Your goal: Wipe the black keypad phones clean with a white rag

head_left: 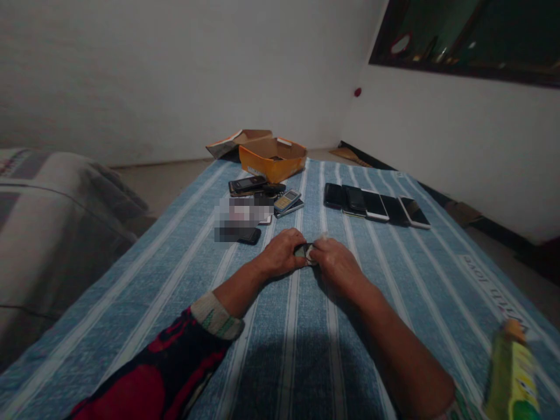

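Through the head camera I have both bare hands together near the middle of the blue-and-white striped cloth point(286, 332). My left hand point(281, 254) and right hand point(335, 262) meet fingertip to fingertip, pressed together and pinching a small flat dark piece point(301, 252) with a pale strip point(311, 254) against it. The fingers cover most of it, so I can't make out exactly what it is. It sits just above the cloth, clear of the phones.

Toward the cloth's far edge, left of centre, lies a loose group: a black keypad phone point(247, 185), a small silver phone with a yellowish screen point(286, 200), and a black handset point(249, 235) beside a pixelated patch point(242, 213). Beyond them, an open orange cardboard box point(272, 158) sits at the far edge with its flap lying behind it.

Five dark-screened smartphones point(376, 205) lie side by side, overlapping a little, nearer the right edge, well apart from my hands. A green bottle with an orange cap point(511, 373) stands tilted in view at the near right corner. A grey cushioned seat point(56, 233) sits beyond the left edge, and a dark-framed mirror point(468, 41) hangs on the white wall point(459, 146) to the right.
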The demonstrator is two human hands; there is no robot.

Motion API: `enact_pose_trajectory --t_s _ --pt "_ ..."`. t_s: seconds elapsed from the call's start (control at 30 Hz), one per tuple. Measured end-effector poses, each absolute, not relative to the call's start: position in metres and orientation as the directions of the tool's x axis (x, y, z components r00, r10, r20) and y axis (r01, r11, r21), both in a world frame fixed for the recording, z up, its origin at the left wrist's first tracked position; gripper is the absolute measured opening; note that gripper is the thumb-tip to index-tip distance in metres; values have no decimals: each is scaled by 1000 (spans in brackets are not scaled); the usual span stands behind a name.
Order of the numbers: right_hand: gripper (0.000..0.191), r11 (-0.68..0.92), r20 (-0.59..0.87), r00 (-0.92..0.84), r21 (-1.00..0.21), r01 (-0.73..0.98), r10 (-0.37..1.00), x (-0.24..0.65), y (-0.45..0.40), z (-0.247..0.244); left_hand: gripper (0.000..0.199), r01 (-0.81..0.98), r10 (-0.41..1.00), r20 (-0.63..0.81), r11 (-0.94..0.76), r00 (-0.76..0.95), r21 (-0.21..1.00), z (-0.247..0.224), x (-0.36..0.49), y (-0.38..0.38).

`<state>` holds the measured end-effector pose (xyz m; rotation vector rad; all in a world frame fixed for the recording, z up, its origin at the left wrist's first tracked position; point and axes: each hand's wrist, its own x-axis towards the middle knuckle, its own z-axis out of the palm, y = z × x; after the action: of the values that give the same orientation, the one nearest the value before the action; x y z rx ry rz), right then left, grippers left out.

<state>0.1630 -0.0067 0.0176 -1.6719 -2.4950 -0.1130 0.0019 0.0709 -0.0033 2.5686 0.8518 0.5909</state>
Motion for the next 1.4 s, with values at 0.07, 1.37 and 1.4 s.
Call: enact_pose_trajectory --t_s 0.07,1.37,1.4 --pt "23 385 163 -379 -1 923 911 164 -6 16 22 478 631 278 -750 724 457 -4 2 71" --pt "24 167 196 -161 -14 986 967 163 7 10 18 498 649 241 -729 722 470 -1 3 69" --pt "24 147 201 -142 -9 989 969 163 8 10 18 501 650 242 -729 721 466 -1 3 69"
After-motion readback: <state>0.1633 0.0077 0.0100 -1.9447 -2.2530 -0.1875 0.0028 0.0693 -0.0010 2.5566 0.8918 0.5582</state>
